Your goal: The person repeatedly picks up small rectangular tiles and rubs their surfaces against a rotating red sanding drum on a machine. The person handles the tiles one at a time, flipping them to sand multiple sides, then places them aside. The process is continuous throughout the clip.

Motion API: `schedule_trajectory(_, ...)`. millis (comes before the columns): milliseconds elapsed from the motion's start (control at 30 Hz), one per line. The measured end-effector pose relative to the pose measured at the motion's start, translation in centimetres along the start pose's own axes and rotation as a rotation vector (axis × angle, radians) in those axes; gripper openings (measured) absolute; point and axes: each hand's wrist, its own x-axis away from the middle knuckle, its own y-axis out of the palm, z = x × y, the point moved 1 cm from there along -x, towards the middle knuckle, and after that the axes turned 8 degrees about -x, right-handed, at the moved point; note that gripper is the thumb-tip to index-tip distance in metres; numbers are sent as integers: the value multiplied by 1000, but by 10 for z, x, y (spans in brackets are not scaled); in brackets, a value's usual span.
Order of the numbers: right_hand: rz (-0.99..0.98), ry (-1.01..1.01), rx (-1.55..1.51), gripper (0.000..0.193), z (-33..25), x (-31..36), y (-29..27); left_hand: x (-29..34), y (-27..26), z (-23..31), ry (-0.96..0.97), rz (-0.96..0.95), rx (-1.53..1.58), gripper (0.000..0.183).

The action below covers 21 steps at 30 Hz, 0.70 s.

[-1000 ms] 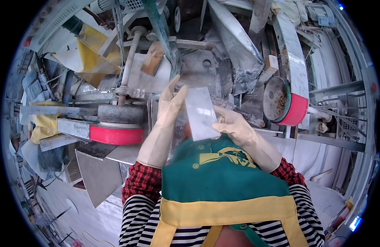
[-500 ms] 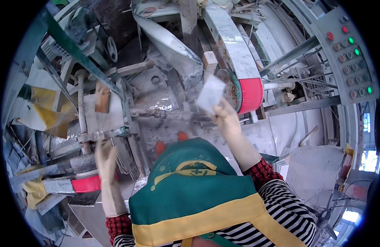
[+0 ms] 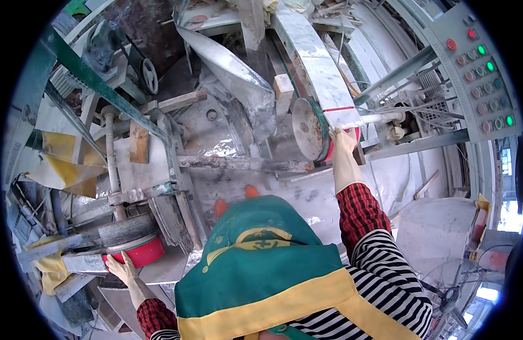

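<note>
My right hand [image 3: 345, 141] has its fingers on the near edge of a white marble tile [image 3: 341, 117], which lies on the end of the right conveyor belt [image 3: 329, 152], red where bare. A thin red strip of belt separates it from the grey-white marble tiles [image 3: 324, 71] ahead. On the left, my left hand [image 3: 123, 270] rests with fingers apart at the edge of a second red belt [image 3: 145, 251], beside a pale tile [image 3: 83, 263] lying on it. Nothing shows in that hand's grasp. Both belts wrap round end rollers.
A control panel [image 3: 481, 73] with lit green and red buttons stands at the right. A curved metal guard [image 3: 233, 62] and a wooden block [image 3: 283, 92] sit between the machines. A fan [image 3: 451, 294] is at lower right. A wet beam [image 3: 227, 162] crosses ahead.
My right hand has carried the white tile from the air to the right and set it on the belt end. My left hand has dropped down and left onto the left belt.
</note>
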Motion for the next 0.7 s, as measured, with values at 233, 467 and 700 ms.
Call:
schedule_trajectory(233,8,52,107,56,-4,0,9,13,-18,17,-80,-108,12,78)
schedule_trajectory(467,-36,132,357,36,-2,-10,2,17,-15,22,-38,-71,19,75)
schedule_trajectory(700,-62,200,492,47,-9,-15,13,24,-16,40,-28,56,63,72)
